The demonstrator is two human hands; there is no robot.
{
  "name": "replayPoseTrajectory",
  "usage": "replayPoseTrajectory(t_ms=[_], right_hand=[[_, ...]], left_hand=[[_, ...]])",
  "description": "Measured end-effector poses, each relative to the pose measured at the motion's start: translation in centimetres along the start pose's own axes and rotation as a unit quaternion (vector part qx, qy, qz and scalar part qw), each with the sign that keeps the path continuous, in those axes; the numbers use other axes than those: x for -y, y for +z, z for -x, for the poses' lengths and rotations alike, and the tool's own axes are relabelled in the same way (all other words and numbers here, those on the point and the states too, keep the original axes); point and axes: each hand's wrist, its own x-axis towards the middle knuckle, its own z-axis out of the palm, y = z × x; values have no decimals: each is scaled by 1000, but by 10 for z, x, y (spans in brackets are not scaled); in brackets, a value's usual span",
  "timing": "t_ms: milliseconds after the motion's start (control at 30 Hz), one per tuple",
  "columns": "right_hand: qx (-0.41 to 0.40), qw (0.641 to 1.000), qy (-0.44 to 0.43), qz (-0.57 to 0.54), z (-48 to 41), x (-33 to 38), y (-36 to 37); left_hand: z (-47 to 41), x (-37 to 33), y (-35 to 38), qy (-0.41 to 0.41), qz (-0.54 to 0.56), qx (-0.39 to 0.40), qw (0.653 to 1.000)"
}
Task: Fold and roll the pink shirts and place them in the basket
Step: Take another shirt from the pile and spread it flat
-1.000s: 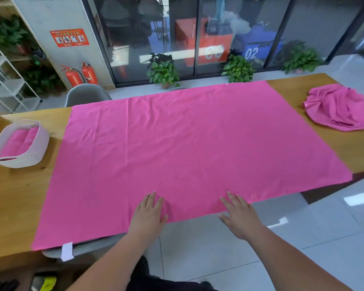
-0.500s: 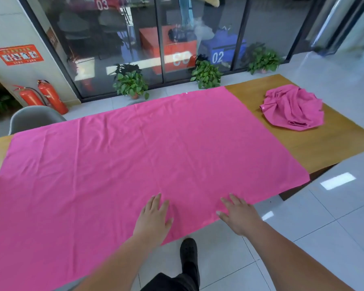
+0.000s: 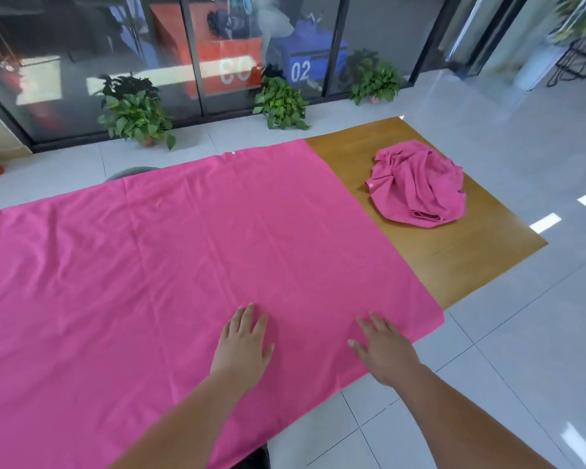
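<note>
A crumpled pink shirt (image 3: 418, 189) lies in a heap on the bare right end of the wooden table (image 3: 454, 252). A large pink cloth (image 3: 183, 258) covers the rest of the table. My left hand (image 3: 242, 346) rests flat on the cloth near its front edge, fingers straight. My right hand (image 3: 384, 350) lies flat on the cloth a little to the right, fingers spread, close to the cloth's front right corner. Neither hand holds anything. The basket is out of view.
Three potted plants (image 3: 134, 113) stand on the tiled floor along a glass wall behind the table. A grey chair back (image 3: 129, 172) shows just past the table's far edge. Shiny floor tiles (image 3: 521, 350) lie to the right and in front.
The view has swung to the right: the basket and left table end have left the frame and the crumpled shirt sits nearer the middle. Both hands stay flat on the cloth.
</note>
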Motion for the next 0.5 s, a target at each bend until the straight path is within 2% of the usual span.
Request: replayPoseTrajectory(t_ms=[100, 267, 500], right_hand=[[-19, 1000, 13, -8, -15, -26, -9], [-14, 998, -66, -11, -53, -65, -29], [-27, 982, -163, 94, -92, -128, -52]], left_hand=[[-16, -11, 1, -27, 4, -8, 1000], [-41, -39, -1, -36, 17, -14, 999], [-53, -112, 10, -118, 19, -23, 993]])
